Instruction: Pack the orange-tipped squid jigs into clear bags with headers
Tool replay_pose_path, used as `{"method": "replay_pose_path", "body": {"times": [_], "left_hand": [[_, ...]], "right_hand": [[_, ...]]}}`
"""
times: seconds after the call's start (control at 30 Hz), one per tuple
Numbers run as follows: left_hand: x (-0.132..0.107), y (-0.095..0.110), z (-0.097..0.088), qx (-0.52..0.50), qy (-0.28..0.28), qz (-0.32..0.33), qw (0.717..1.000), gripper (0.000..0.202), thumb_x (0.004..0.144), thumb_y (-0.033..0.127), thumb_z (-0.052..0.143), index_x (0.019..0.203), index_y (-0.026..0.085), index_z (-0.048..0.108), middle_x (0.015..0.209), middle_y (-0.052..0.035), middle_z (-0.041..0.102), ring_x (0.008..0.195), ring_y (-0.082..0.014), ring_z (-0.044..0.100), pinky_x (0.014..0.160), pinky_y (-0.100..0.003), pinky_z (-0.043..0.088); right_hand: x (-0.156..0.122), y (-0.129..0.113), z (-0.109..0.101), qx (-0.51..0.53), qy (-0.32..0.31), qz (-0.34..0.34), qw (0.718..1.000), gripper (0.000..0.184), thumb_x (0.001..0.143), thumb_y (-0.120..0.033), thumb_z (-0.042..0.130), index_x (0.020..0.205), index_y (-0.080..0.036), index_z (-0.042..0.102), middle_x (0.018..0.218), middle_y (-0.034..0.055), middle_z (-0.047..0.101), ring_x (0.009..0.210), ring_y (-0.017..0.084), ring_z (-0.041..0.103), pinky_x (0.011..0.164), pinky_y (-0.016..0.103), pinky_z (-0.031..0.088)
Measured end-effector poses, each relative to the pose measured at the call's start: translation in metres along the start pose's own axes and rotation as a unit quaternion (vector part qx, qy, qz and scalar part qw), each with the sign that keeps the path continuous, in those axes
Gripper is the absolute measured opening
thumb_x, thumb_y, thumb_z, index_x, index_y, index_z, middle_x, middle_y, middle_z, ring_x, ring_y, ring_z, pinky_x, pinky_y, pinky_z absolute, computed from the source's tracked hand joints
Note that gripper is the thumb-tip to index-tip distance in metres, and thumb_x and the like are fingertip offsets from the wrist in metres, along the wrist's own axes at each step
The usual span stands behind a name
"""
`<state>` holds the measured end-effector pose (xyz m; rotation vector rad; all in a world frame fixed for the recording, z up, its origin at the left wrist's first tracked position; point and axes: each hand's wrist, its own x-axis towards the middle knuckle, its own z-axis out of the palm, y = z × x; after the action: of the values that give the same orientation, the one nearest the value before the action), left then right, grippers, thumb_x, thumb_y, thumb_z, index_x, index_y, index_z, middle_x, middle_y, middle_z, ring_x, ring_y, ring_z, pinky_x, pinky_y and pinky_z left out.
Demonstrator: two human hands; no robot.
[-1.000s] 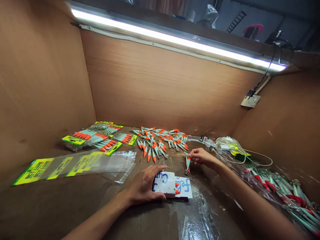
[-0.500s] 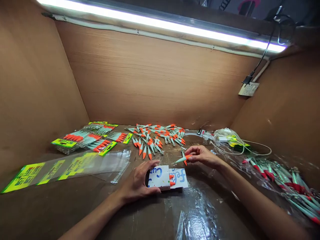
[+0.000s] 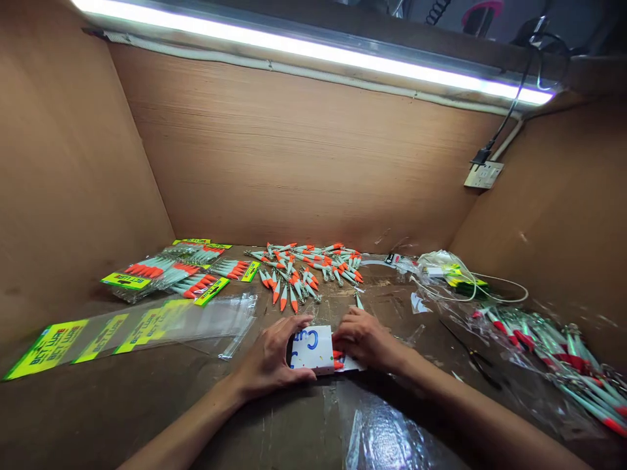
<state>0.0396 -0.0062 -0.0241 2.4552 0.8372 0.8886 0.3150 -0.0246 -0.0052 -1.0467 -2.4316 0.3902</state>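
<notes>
A small white card sleeve [image 3: 312, 346] with blue handwriting lies on the table, gripped at its left end by my left hand [image 3: 272, 352], thumb in front and fingers behind. At its right, open end my right hand [image 3: 365, 339] is closed, fingertips pressed to the opening. The fishing lure it carried is now hidden behind the fingers. Orange tips of other lures [image 3: 337, 360] stick out of the sleeve, over a white card tongue [image 3: 355, 367] mostly covered by my right hand. One loose lure [image 3: 359, 300] lies just beyond that hand.
Orange-and-pale lures [image 3: 294, 281] lie heaped at the back. Packed lures [image 3: 166, 271] and flat clear bags [image 3: 142, 333] with yellow headers are on the left. To the right are pliers [image 3: 475, 359], red-and-pale lures [image 3: 563, 359] and a white cord [image 3: 519, 294].
My right hand has moved left and toward me, bringing the lure to the sleeve's open end. The pliers, hidden before by my right arm, now show. My left hand stays in place.
</notes>
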Motion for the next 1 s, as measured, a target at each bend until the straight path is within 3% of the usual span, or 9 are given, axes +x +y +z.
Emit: {"method": "replay_pose_path", "body": {"times": [0.07, 0.2, 0.27, 0.37, 0.5, 0.6, 0.7, 0.9, 1.0], "left_hand": [[0.0, 0.0, -0.001, -0.001, 0.001, -0.006, 1.0, 0.085, 0.065, 0.053, 0.084, 0.136, 0.027, 0.045, 0.124, -0.0087, 0.063, 0.11, -0.0292, 0.062, 0.092, -0.041, 0.051], [0.0, 0.0, -0.001, -0.002, -0.004, -0.013, 1.0, 0.083, 0.066, 0.051, 0.085, 0.136, 0.026, 0.045, 0.125, -0.0087, 0.062, 0.111, -0.0288, 0.061, 0.092, -0.04, 0.051], [0.0, -0.001, -0.001, 0.003, -0.006, -0.007, 1.0, 0.084, 0.066, 0.049, 0.085, 0.136, 0.026, 0.045, 0.128, -0.0088, 0.06, 0.112, -0.0288, 0.06, 0.093, -0.04, 0.05], [0.0, -0.002, 0.0, 0.016, -0.001, -0.007, 1.0, 0.084, 0.065, 0.047, 0.086, 0.136, 0.027, 0.045, 0.127, -0.0084, 0.06, 0.111, -0.0289, 0.06, 0.092, -0.04, 0.05], [-0.001, -0.004, 0.001, 0.023, 0.002, -0.013, 1.0, 0.083, 0.066, 0.048, 0.086, 0.135, 0.027, 0.045, 0.126, -0.0083, 0.061, 0.11, -0.029, 0.059, 0.092, -0.041, 0.05], [-0.001, -0.004, 0.001, 0.018, 0.008, -0.027, 0.999, 0.083, 0.065, 0.049, 0.085, 0.135, 0.027, 0.046, 0.124, -0.0079, 0.061, 0.109, -0.0286, 0.06, 0.09, -0.041, 0.05], [0.001, -0.004, 0.002, 0.012, 0.015, -0.034, 0.999, 0.083, 0.065, 0.052, 0.085, 0.134, 0.027, 0.046, 0.122, -0.0069, 0.062, 0.108, -0.0279, 0.061, 0.09, -0.04, 0.05], [0.001, -0.002, 0.003, 0.016, 0.009, -0.031, 0.999, 0.084, 0.064, 0.053, 0.085, 0.134, 0.027, 0.047, 0.119, -0.0072, 0.063, 0.105, -0.0284, 0.062, 0.088, -0.04, 0.051], [-0.001, -0.003, 0.004, 0.017, 0.007, -0.026, 1.0, 0.087, 0.063, 0.053, 0.086, 0.135, 0.027, 0.045, 0.119, -0.0081, 0.063, 0.105, -0.029, 0.062, 0.088, -0.04, 0.051]], "right_hand": [[0.0, 0.01, -0.008, 0.003, 0.002, 0.015, 1.0, 0.017, 0.092, -0.037, 0.064, 0.097, -0.025, 0.074, 0.098, 0.0048, 0.072, 0.094, 0.02, 0.06, 0.086, 0.032, 0.042], [-0.002, 0.044, -0.019, -0.084, 0.096, 0.233, 0.964, 0.032, 0.091, -0.05, 0.059, 0.091, -0.019, 0.068, 0.088, 0.0081, 0.069, 0.081, 0.021, 0.061, 0.071, 0.03, 0.041], [-0.004, 0.057, -0.016, -0.114, 0.084, 0.3, 0.943, 0.035, 0.085, -0.054, 0.064, 0.09, -0.019, 0.065, 0.086, 0.0087, 0.069, 0.077, 0.022, 0.061, 0.065, 0.029, 0.037], [-0.006, 0.066, -0.013, -0.104, 0.051, 0.326, 0.938, 0.022, 0.083, -0.042, 0.067, 0.084, -0.02, 0.065, 0.081, 0.0078, 0.07, 0.072, 0.021, 0.061, 0.06, 0.027, 0.032], [-0.006, 0.065, -0.034, -0.071, 0.039, 0.305, 0.949, 0.016, 0.087, -0.034, 0.062, 0.086, -0.019, 0.067, 0.081, 0.0053, 0.071, 0.071, 0.018, 0.061, 0.061, 0.026, 0.034], [-0.009, 0.06, -0.058, 0.003, -0.021, 0.235, 0.972, 0.017, 0.086, -0.035, 0.064, 0.088, -0.02, 0.07, 0.078, 0.0021, 0.071, 0.069, 0.016, 0.06, 0.059, 0.024, 0.037], [-0.011, 0.051, -0.063, 0.029, -0.062, 0.19, 0.979, 0.016, 0.084, -0.034, 0.066, 0.086, -0.019, 0.072, 0.074, 0.0018, 0.069, 0.063, 0.015, 0.056, 0.055, 0.024, 0.035], [0.003, 0.018, -0.008, 0.008, 0.0, 0.119, 0.993, 0.014, 0.089, -0.029, 0.063, 0.094, -0.023, 0.075, 0.09, 0.0042, 0.072, 0.081, 0.019, 0.062, 0.071, 0.026, 0.044], [0.007, 0.007, 0.014, -0.008, 0.011, 0.074, 0.997, 0.017, 0.093, -0.026, 0.059, 0.094, -0.025, 0.076, 0.087, 0.0043, 0.071, 0.084, 0.019, 0.061, 0.076, 0.028, 0.045]]}}
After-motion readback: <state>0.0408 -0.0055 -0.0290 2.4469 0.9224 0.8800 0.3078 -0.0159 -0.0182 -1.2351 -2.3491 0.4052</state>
